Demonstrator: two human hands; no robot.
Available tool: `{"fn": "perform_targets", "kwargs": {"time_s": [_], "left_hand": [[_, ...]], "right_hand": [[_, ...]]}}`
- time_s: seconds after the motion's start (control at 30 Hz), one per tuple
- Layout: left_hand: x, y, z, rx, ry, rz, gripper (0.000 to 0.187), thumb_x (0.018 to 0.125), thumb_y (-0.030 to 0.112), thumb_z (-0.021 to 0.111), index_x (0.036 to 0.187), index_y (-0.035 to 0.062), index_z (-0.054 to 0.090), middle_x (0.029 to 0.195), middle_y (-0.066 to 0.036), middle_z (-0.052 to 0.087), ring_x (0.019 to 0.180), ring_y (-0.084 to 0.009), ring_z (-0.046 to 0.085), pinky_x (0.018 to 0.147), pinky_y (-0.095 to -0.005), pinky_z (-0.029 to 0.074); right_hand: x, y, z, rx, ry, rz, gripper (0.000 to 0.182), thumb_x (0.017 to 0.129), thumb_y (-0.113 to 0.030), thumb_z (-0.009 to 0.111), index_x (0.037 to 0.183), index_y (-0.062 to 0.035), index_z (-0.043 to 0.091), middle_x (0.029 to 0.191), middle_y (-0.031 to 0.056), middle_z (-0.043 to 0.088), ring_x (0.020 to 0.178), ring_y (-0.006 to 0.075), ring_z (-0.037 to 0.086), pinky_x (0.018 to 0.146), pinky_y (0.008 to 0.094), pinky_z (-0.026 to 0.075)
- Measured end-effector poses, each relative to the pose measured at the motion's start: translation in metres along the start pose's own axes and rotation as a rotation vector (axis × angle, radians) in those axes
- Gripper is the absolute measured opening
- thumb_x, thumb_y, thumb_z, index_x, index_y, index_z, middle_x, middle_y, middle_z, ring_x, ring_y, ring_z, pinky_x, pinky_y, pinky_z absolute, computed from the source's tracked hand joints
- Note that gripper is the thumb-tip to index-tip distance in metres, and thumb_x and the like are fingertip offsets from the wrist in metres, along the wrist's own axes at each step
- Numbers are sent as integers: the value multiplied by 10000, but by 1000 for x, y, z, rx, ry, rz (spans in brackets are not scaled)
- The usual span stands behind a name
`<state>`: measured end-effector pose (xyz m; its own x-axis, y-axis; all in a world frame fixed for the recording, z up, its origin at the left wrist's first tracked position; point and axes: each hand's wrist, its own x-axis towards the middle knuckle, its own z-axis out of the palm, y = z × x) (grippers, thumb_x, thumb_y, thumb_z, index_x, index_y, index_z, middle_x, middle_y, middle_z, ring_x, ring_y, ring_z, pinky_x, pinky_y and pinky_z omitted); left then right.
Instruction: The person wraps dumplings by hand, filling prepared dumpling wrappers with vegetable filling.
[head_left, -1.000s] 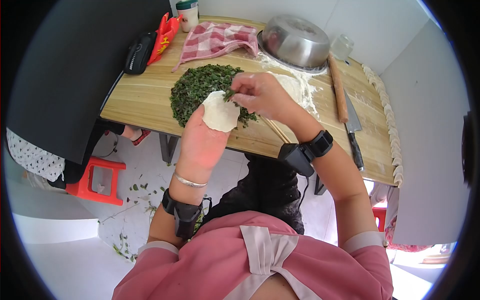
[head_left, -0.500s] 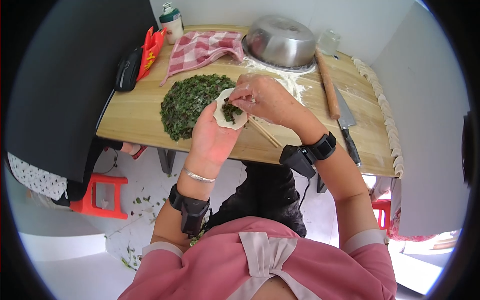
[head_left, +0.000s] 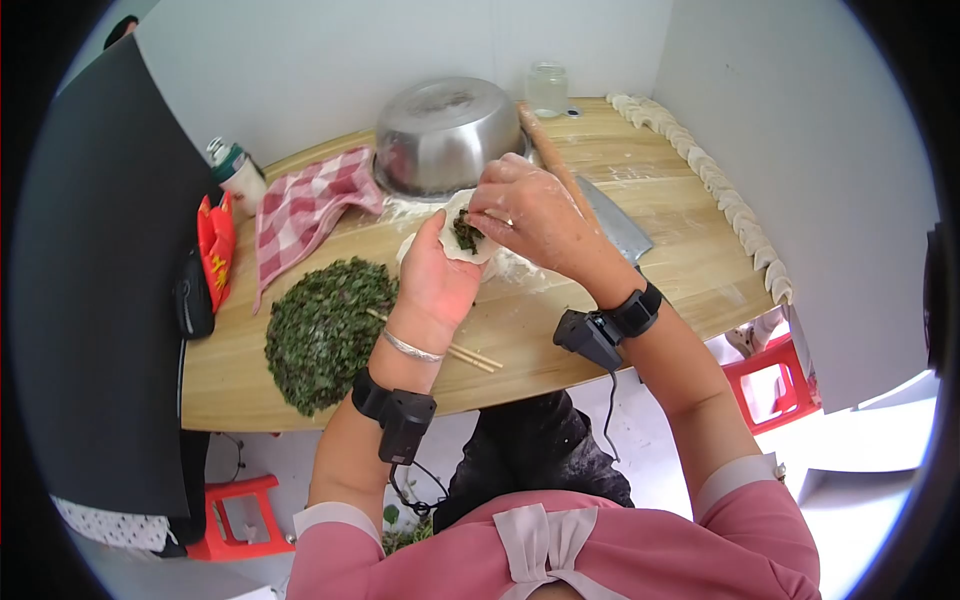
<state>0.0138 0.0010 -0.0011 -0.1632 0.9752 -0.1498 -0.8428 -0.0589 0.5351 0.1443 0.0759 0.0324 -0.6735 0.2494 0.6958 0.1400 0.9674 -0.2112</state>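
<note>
A round white dough wrapper (head_left: 478, 251) lies on the fingers of my left hand (head_left: 436, 282), whose thumb presses its near edge. Chopped green filling (head_left: 466, 232) sits in the middle of the wrapper. My right hand (head_left: 535, 215) is over the wrapper's right side, thumb and fingers pinched together at the filling; what is between the fingertips is too small to make out. To the left of my hands is a large heap of chopped greens (head_left: 325, 325) on the wooden table (head_left: 560, 340). Chopsticks (head_left: 470, 356) lie beside the heap, partly behind my left forearm.
An upturned metal bowl (head_left: 440, 135), a rolling pin (head_left: 553, 160), a cleaver (head_left: 618, 225) and a glass jar (head_left: 547, 90) are at the back. Folded dumplings (head_left: 715, 180) line the right edge. A checked cloth (head_left: 310, 210), a bottle (head_left: 237, 172) and a black case (head_left: 194, 295) stand left.
The camera view has turned, so the table and its objects appear shifted left and the heap lower. Both hands remain at the wrapper, with the right hand still pinched over the filling.
</note>
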Motion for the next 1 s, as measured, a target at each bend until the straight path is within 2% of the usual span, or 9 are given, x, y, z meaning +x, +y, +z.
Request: {"fn": "perform_targets", "kwargs": {"time_s": [0.13, 0.2, 0.33, 0.53, 0.6, 0.73, 0.8, 0.9, 1.0], "left_hand": [[21, -7, 1, -27, -54, -34, 376, 992, 245, 294, 1229, 1, 456, 1182, -108, 558, 1113, -233, 540, 982, -379, 429], [27, -3, -8, -65, -308, -63, 388, 994, 256, 293, 1241, 1, 451, 1206, -113, 550, 1125, -247, 533, 989, -387, 419], [19, 3, -8, -54, -175, 34, 403, 997, 269, 281, 1249, 2, 448, 1234, -116, 540, 1139, -254, 518, 1014, -403, 387], [15, -4, -16, -56, -216, 71, 419, 995, 290, 276, 1259, 14, 449, 1251, -110, 535, 1164, -241, 494, 1018, -382, 358], [15, -8, -17, -130, -260, 42, 433, 989, 274, 279, 1296, -4, 406, 1317, -140, 482, 1216, -274, 454, 1060, -411, 325], [10, -13, -11, -55, -235, 26, 405, 957, 251, 323, 1258, 12, 450, 1251, -111, 535, 1158, -244, 496, 996, -372, 381], [11, -13, -14, -84, -408, -12, 397, 908, 165, 407, 1270, 3, 428, 1246, -132, 530, 1176, -258, 490, 1018, -399, 379], [6, -23, -3, 154, -318, 132, 410, 887, 55, 483, 1284, -3, 398, 1236, -137, 527, 1177, -247, 498, 1051, -422, 371], [8, -28, -1, 321, -267, 183, 434, 879, -18, 531, 1286, 6, 385, 1235, -125, 524, 1153, -219, 521, 1048, -414, 395]], "right_hand": [[-11, 9, -5, 34, 76, 188, 130, 715, -56, 660, 816, -35, 580, 790, 92, 547, 811, 282, 534, 696, 377, 448], [-18, 10, -6, 42, 7, 132, 172, 701, -54, 663, 844, -47, 568, 819, 89, 541, 826, 283, 525, 703, 375, 439], [-26, 4, 8, 53, 84, 43, 185, 683, -70, 682, 833, -62, 573, 854, 80, 536, 828, 290, 513, 703, 379, 433], [-33, 5, 20, -60, 85, -71, 212, 669, -74, 711, 852, -88, 605, 872, 55, 533, 832, 275, 522, 721, 372, 446], [-35, 6, 20, -92, 96, -94, 194, 678, -68, 707, 840, -89, 601, 870, 54, 541, 818, 278, 526, 718, 376, 448], [-34, 7, 17, -28, 253, -20, 165, 690, -61, 694, 817, -74, 589, 854, 63, 552, 801, 277, 533, 706, 378, 448], [-35, 10, 14, 23, 318, 149, 126, 720, -52, 673, 798, -52, 573, 805, 80, 558, 784, 275, 541, 687, 375, 447], [-38, 16, 12, 86, 337, 264, 105, 745, -49, 656, 795, -36, 564, 750, 90, 558, 759, 269, 550, 667, 368, 445], [-40, 19, 12, 92, 350, 298, 104, 761, -57, 652, 805, -31, 562, 720, 90, 560, 727, 259, 555, 648, 356, 442]]}}
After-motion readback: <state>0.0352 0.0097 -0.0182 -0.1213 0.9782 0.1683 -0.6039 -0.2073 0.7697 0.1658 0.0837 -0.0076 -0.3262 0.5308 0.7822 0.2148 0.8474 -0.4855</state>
